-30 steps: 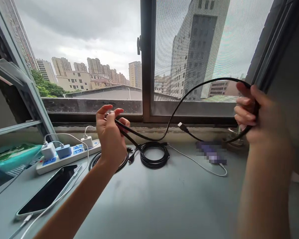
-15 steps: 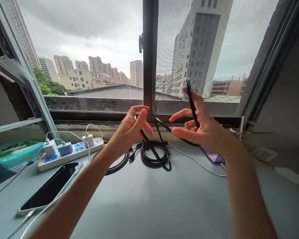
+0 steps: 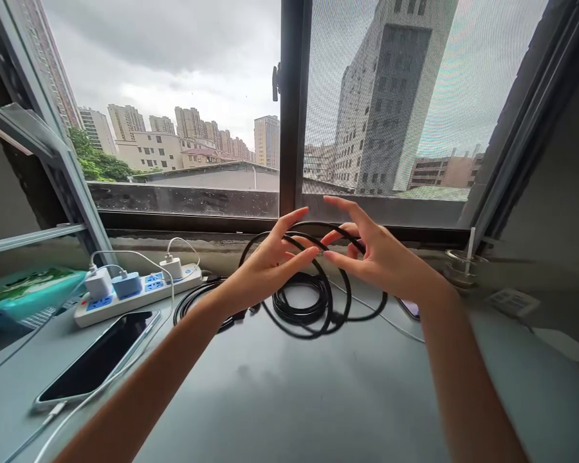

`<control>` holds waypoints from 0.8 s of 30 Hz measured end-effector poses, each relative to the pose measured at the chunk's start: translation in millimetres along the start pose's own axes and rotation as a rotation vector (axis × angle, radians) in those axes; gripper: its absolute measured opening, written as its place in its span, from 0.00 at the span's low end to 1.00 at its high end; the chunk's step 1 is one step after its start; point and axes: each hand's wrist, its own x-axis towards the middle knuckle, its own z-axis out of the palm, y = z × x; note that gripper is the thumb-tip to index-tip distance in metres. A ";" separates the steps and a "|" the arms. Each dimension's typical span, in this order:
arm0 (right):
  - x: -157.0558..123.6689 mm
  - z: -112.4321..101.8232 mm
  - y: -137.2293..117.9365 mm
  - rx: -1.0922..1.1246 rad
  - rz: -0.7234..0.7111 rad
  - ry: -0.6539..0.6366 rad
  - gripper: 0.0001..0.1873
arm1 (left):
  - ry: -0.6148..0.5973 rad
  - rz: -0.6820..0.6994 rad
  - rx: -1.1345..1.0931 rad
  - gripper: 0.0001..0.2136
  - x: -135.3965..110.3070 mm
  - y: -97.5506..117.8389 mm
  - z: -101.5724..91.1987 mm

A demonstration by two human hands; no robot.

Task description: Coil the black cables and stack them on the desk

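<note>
A black cable [image 3: 349, 296] hangs in loose loops between my hands, above the desk. My left hand [image 3: 270, 260] grips the loops near their top, the thumb pointing right. Beside it my right hand [image 3: 374, 254] pinches the same cable, with its index finger raised. The thumbs of both hands nearly meet. Behind the loops, a coiled black cable [image 3: 302, 318] lies on the desk. Another black coil [image 3: 183, 307] is partly hidden by my left forearm. The held cable's ends are hard to make out.
On the left are a white power strip [image 3: 139, 292] with chargers, a phone [image 3: 99, 357] and a teal packet [image 3: 38, 296]. A second phone [image 3: 410, 309] is mostly hidden by my right wrist. A glass jar [image 3: 460, 267] stands at the right, and a window frame [image 3: 292, 128] rises behind.
Both hands have come together at the middle, my right hand moving left and down. The cable stretched between them now forms round loops.
</note>
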 end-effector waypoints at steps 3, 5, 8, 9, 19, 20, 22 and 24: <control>-1.2 -1.7 -2.0 -0.049 0.003 0.041 0.38 | 0.021 0.082 -0.013 0.24 1.4 4.5 1.3; -2.2 -3.9 -4.0 -0.072 0.014 0.040 0.34 | 0.074 0.141 -0.011 0.20 2.6 6.6 0.3; -4.0 -9.1 -5.8 -0.044 0.034 0.079 0.24 | 0.213 0.131 0.075 0.11 2.0 9.8 -7.2; -4.4 -10.9 -5.7 -0.020 0.038 0.105 0.21 | 0.253 0.096 0.128 0.11 0.9 11.2 -11.1; 12.1 -4.1 2.9 0.297 -0.035 0.408 0.14 | 0.521 0.119 1.138 0.25 -7.2 11.8 -24.6; 12.7 -2.5 0.8 0.316 -0.068 0.374 0.14 | 0.525 0.161 1.180 0.27 -7.1 10.8 -22.9; 11.9 -0.5 -4.8 0.345 -0.080 0.287 0.15 | 0.514 0.231 1.201 0.28 -7.2 9.7 -20.0; 9.9 0.1 -9.5 0.342 -0.052 0.254 0.19 | 0.519 0.277 1.180 0.28 -7.7 9.5 -18.0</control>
